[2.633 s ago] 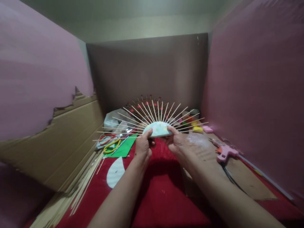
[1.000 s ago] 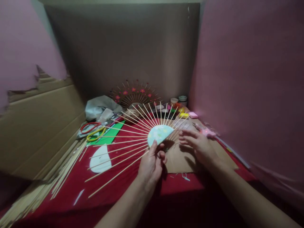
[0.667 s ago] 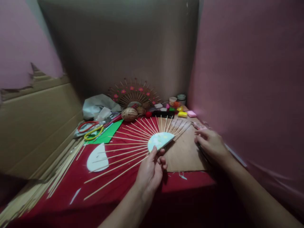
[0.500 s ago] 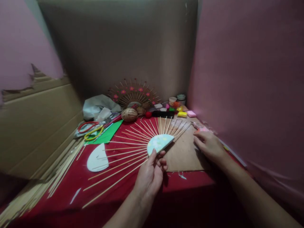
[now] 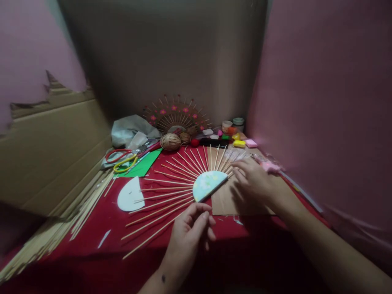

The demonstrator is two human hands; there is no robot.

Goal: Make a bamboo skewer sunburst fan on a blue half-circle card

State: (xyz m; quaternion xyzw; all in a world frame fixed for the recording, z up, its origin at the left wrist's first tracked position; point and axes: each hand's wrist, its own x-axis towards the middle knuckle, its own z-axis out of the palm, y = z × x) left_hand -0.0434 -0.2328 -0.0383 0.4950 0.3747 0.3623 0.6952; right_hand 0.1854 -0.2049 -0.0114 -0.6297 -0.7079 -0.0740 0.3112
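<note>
A half-round fan frame (image 5: 210, 184), pale blue at its base with thin wooden sticks spreading outward, lies on the red cloth and partly over a brown cardboard sheet (image 5: 226, 206). Just below its straight edge is my left hand (image 5: 190, 230), fingers loosely curled and apart, holding nothing. My right hand (image 5: 255, 181) hovers by the rightmost sticks with its fingers spread. Whether its fingertips touch a stick I cannot tell. To the left, a white half-round piece (image 5: 130, 197) lies under the tips of some sticks.
Scissors with red and yellow handles (image 5: 125, 163) rest near a green sheet (image 5: 148, 163). Twine balls (image 5: 170, 141) and a finished flowered fan (image 5: 177, 114) stand at the back. Loose sticks (image 5: 61, 232) line the left side. A pink object (image 5: 270, 166) lies beyond my right hand.
My left hand has let go of the fan's base and drawn slightly down. My right hand has moved left to the sticks. The fan now rests on the surface.
</note>
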